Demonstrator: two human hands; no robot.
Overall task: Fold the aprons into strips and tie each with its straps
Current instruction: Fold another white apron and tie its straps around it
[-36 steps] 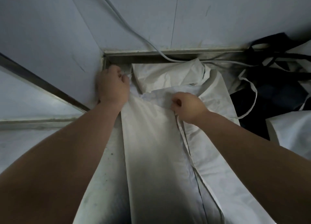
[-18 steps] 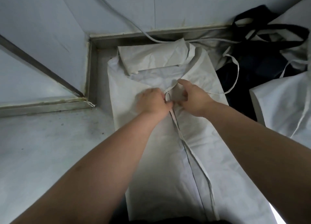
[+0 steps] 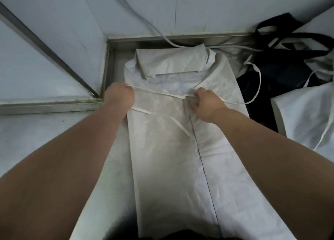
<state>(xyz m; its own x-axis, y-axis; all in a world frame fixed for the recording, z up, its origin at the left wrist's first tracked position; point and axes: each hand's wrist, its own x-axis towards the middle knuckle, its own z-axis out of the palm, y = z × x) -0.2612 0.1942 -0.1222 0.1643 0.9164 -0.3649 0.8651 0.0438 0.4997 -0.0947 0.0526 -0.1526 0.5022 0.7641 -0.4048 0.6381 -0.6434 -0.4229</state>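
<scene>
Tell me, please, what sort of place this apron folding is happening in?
Probably a commercial kitchen or laundry back room: a metal-rimmed worktop set against plain wall panels, with white aprons and dark aprons heaped at the right.

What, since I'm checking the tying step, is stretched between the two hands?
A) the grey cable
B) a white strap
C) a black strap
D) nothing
B: a white strap runs across the folded apron from the left hand to the right hand, and both hands grip it.
</scene>
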